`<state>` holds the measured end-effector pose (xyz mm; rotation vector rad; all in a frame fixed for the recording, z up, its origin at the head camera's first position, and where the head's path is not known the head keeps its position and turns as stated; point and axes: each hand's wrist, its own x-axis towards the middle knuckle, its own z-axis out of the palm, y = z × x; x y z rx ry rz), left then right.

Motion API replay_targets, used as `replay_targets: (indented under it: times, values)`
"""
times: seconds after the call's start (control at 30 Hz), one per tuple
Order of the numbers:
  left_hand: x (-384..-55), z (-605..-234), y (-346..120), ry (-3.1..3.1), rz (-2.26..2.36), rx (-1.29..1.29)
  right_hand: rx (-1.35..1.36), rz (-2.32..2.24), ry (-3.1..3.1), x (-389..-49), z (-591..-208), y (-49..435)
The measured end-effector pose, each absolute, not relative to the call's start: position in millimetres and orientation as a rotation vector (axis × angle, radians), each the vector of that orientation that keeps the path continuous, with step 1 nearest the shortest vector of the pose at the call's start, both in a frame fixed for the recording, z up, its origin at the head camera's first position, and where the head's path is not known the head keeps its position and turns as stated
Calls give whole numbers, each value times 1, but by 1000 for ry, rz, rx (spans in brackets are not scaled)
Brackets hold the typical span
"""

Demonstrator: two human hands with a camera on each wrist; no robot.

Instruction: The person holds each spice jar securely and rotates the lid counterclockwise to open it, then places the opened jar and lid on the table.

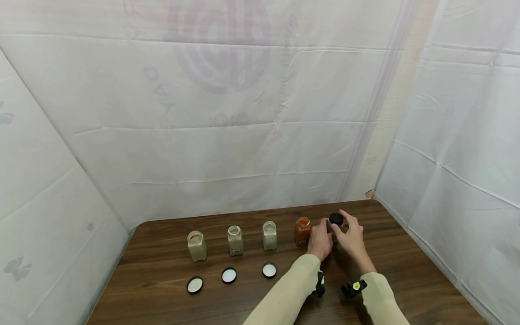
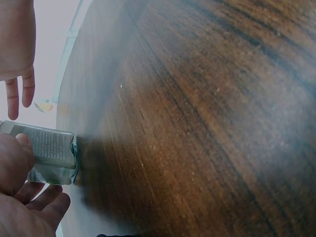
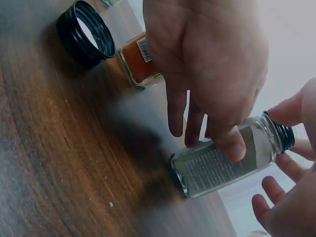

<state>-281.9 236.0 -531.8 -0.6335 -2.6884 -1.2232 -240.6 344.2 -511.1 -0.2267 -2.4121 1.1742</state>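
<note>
My left hand [image 1: 319,242] holds a square glass jar [image 3: 212,165] by its sides, with the thumb across the printed label. Pale, greenish-grey contents show through the glass in the right wrist view. At the jar's top, the fingers and thumb of my right hand [image 1: 352,238] grip its black screw lid [image 1: 336,219]. The jar's base is close over the table. Just left of my left hand stands an uncapped jar of orange-red powder [image 1: 302,232]. A black lid [image 3: 86,34] lies near that red jar in the right wrist view, hidden behind my left arm from the head.
Three more uncapped jars of pale contents, a left one [image 1: 197,246], a middle one [image 1: 235,240] and a right one [image 1: 269,235], stand in a row. Before them, lids [image 1: 195,285] lie inside up on the wooden table [image 1: 154,271]. White sheeting [image 1: 227,149] walls the back and sides.
</note>
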Motion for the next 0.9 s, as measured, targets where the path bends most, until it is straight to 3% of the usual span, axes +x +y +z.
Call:
replay_targets:
  times: [0.9]
  values:
    - [-283,-533,237,-2700,-1210,-644,-361,1224,-2395,-242,-509,343]
